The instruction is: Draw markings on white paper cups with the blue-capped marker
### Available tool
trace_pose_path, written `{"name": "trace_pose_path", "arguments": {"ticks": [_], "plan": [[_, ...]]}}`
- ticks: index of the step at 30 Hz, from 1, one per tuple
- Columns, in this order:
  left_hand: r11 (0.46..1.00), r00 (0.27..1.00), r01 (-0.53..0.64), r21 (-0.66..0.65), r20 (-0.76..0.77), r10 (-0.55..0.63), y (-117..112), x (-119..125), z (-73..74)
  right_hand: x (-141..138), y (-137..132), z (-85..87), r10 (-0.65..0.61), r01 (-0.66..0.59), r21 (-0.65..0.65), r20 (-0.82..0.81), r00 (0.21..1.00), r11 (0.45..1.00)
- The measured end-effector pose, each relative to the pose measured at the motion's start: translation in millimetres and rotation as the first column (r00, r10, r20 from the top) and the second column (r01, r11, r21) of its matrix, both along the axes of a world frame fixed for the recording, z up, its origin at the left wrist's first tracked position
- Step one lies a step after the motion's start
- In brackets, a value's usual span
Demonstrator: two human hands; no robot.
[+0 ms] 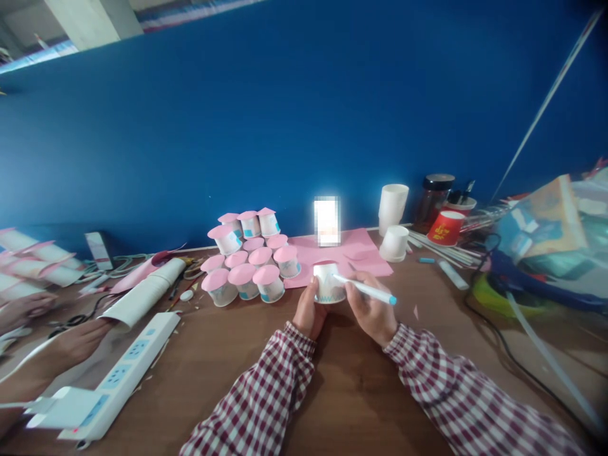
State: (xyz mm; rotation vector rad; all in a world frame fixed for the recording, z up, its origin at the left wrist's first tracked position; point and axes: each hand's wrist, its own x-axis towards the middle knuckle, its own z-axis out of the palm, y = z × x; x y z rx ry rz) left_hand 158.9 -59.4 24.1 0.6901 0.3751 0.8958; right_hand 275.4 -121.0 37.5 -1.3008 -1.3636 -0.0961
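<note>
My left hand (311,310) is closed around the side of a white paper cup (329,286), which is upside down with a blue zigzag line near its rim. Between the fingers of my right hand (373,310) is a white felt-tip marker (373,291) with a blue end, its other end at the cup's side. A pink paper sheet (311,247) lies just behind the cup. To the left stand several paper cups with pink paper roofs (266,274), some stacked in a second layer.
A stack of white cups (393,206) and an upturned cup (395,240) stand back right, near a red cup (445,228) and a dark-lidded jar (437,196). At left lie a power strip (126,373) and a row of nested cups (147,291), with another person's hand (80,345) beside them.
</note>
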Motion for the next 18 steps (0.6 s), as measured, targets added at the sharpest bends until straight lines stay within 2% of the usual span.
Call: {"name": "trace_pose_path", "arguments": {"ticks": [18], "plan": [[0.999,1.0,0.013,0.033,-0.014,-0.013,0.5,-0.9,-2.4,3.7,1.5,0.8,-0.054,0.053,0.012,0.037,0.998,0.999]]}}
